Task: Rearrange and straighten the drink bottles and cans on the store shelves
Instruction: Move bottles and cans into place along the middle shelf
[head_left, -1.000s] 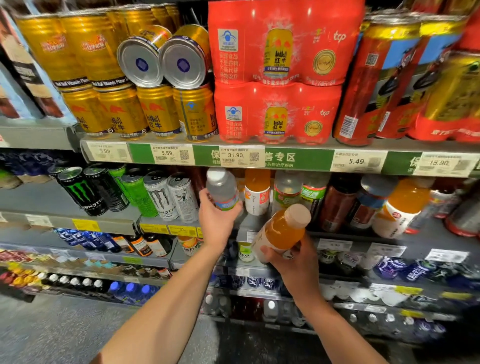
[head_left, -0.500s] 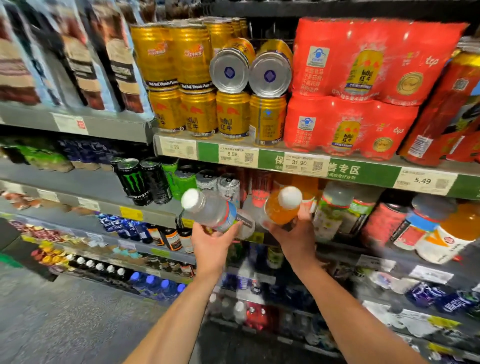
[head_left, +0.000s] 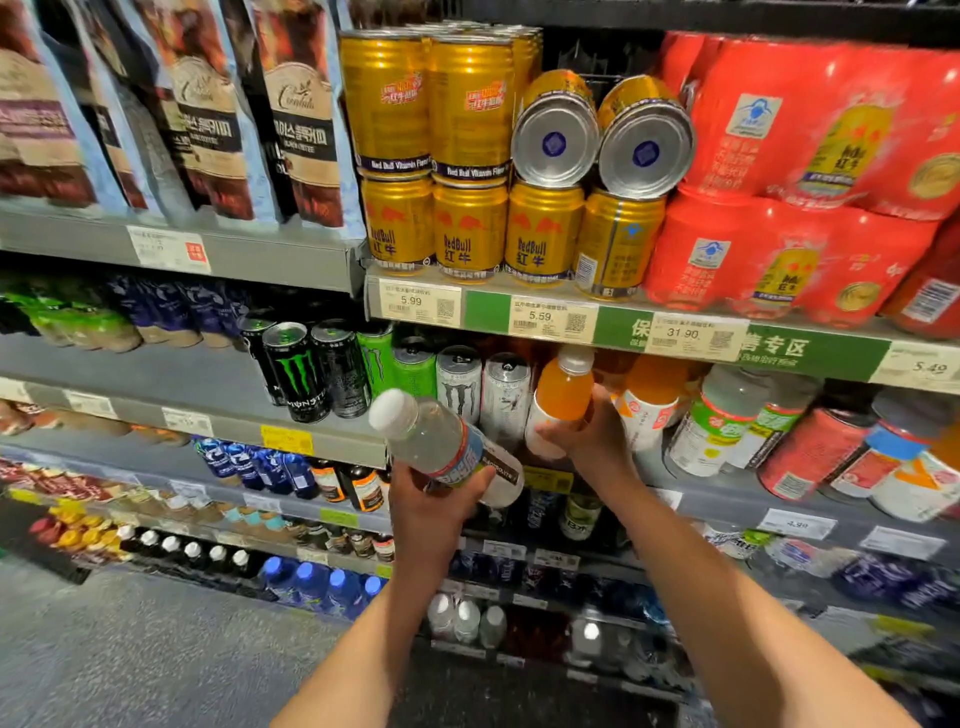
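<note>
**Two bottles in hand, a crowded shelf in front**

With my left fingers (head_left: 470, 480) curled under and around the waist of the clear plastic bottle with a white cap and blue-and-red label (head_left: 447, 447), I have it tipped hard over, cap pointing up and to the left, base toward the shelf. My left hand (head_left: 434, 501) holds it just in front of the shelf lip, clear of everything on the shelf. My right fingers (head_left: 558, 431) wrap the lower white-labelled part of the orange juice bottle with a white cap (head_left: 563, 397); my right hand (head_left: 592, 436) holds it nearly upright at the front of the second shelf, just right of the white and silver tall cans (head_left: 483, 392).

The risks, as I judge them:

- The orange bottle sits very near the silver cans on its left and the next orange bottle with a white label (head_left: 649, 405) on its right. Pushing it in crooked could knock a can over and start a row falling.
- The clear bottle is gripped off its middle while tilted. If my hold loosens, the heavy end could swing down and slip to the floor.
- Above, two gold cans lying on their sides with silver ends facing out (head_left: 602, 137) rest on the upright gold cans (head_left: 509, 234). Bumping that shelf could roll them off.
</note>
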